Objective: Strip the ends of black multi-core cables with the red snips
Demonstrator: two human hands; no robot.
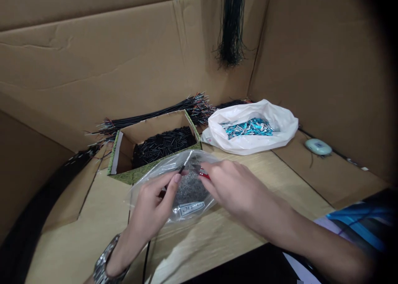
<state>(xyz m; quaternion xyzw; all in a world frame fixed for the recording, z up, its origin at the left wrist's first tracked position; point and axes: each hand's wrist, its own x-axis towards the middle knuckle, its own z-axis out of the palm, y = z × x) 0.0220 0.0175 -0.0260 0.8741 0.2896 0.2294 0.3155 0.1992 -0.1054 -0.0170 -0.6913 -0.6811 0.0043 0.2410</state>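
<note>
My left hand [152,207] pinches a thin black wire [183,167] between thumb and forefinger, above a clear plastic bag [186,192] of small grey metal parts. A metal watch sits on that wrist. My right hand [231,184] is closed over the bag's right side and holds a small red-handled tool [203,175], mostly hidden by the fingers. Both hands meet over the bag on the cardboard table [217,234].
A green-edged cardboard box [124,174] of short black tubes stands behind the bag. A white plastic bag [280,126] of shiny blue pieces lies at the right. Bundles of black wires [149,118] lie at the back; more [231,27] hang on the cardboard wall. A pale round device [318,146] sits far right.
</note>
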